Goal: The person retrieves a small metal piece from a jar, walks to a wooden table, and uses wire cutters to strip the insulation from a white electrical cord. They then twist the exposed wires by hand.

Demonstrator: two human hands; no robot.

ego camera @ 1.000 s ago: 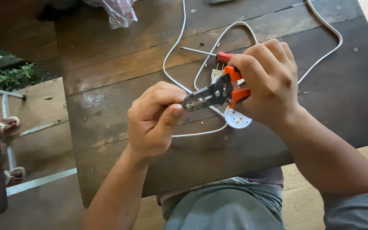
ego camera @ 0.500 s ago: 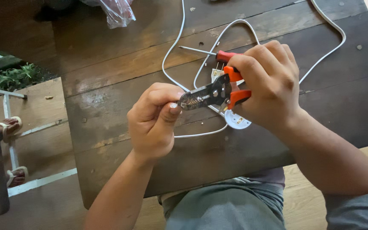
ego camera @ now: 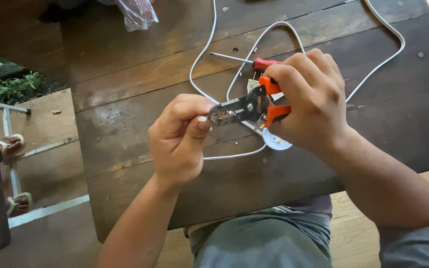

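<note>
The right hand [ego camera: 314, 101] is closed around the orange handles of a wire stripper [ego camera: 247, 106], whose long axis runs nearly level from right to left, its grey nose pointing straight at the left hand [ego camera: 179, 139]. The left fingers [ego camera: 197, 126] are pinched tight at the tip of that nose — apparently on the end of the white cable [ego camera: 234, 155], though the wire itself is hidden in the pinch. The rest of the cable loops over the dark wooden worktop [ego camera: 125, 99] behind both hands, beside a red-handled screwdriver [ego camera: 247, 61] and a white round fitting [ego camera: 276, 143].
</note>
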